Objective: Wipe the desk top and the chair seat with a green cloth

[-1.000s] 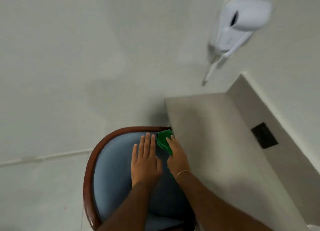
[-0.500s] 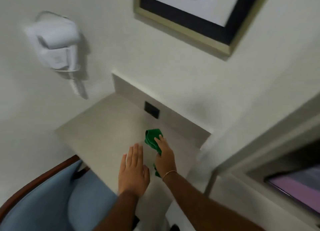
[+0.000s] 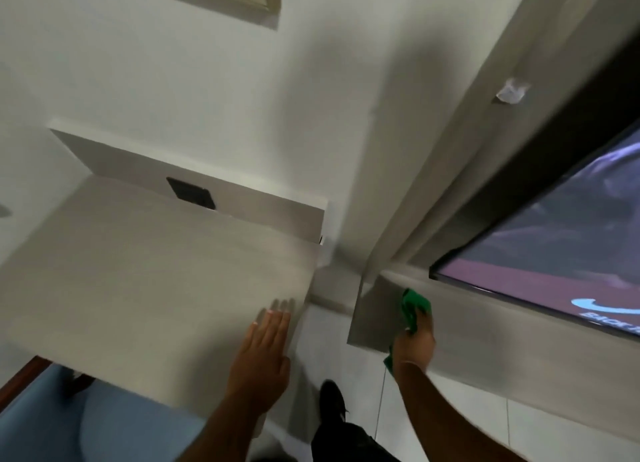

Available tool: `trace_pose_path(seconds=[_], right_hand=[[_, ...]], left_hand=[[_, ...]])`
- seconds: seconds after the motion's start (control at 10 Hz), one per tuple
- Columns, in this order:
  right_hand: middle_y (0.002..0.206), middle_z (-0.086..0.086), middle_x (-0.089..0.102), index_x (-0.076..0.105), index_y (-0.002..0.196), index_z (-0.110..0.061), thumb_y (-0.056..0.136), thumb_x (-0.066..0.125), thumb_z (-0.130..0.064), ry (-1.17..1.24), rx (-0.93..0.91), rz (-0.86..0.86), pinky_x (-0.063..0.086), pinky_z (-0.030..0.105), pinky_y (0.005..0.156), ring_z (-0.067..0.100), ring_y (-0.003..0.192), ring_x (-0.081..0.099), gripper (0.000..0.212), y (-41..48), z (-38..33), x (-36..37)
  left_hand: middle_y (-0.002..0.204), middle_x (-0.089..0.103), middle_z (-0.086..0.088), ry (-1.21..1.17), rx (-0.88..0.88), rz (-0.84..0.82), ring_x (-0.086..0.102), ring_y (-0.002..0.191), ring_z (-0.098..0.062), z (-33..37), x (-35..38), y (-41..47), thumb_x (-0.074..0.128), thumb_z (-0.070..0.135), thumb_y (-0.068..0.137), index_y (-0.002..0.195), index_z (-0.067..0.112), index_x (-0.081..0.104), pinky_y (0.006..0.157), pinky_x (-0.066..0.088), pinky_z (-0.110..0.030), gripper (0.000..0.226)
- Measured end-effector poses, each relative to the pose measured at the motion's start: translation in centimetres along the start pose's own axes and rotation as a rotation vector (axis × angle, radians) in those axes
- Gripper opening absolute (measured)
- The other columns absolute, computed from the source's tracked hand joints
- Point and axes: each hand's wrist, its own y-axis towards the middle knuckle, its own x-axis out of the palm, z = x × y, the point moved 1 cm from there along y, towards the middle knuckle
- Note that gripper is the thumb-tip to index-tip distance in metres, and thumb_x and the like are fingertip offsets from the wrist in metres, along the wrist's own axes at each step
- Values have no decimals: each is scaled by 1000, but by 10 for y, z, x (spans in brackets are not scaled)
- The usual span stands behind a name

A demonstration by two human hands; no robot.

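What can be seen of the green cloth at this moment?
The green cloth is a bright green, soft fabric, bunched up rather than spread flat. The right hand holds it, fingers curled over it, pressing it onto the grey ledge below the lit screen, near the ledge's left end. Most of the cloth shows above the fingers; a small green corner pokes out below the wrist. It lies off the desk top, where the left hand rests flat.
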Motion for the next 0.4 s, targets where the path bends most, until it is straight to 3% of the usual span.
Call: trace_pose_path(seconds=[0.1,0.2,0.3,0.4], right_hand=[[161,8,40,39,155,-24,100,43,1,-47,-3,5,36,56,122,36,146,42,61,24,-12,-1],[170,12,18,12,164,-22,102,46,-5,-260,-93,-341,26,54,127,37,155,25,73,34,-21,20],[171,14,-13,-7,163,-16,103,53,-40,-774,-239,-565,8,47,132,33,160,-5,88,31,-24,35],[171,14,-15,-8,163,-14,104,44,-51,-889,-350,-477,6,49,131,31,160,-8,87,18,-22,48]], left_hand=[[183,-7,0,17,5,-38,-10,172,-25,-4,-1,3,31,32,97,175,16,0,136,-12,-37,86],[183,-11,2,19,-16,-45,-13,172,-22,-4,3,2,27,35,95,174,19,-4,138,-10,-36,87],[185,-5,3,0,-41,-40,-13,171,-20,1,8,-2,23,36,94,175,21,-3,139,-7,-38,86],[185,9,0,3,-130,-11,2,173,-22,-1,4,-7,14,40,91,176,21,6,139,3,-41,88]])
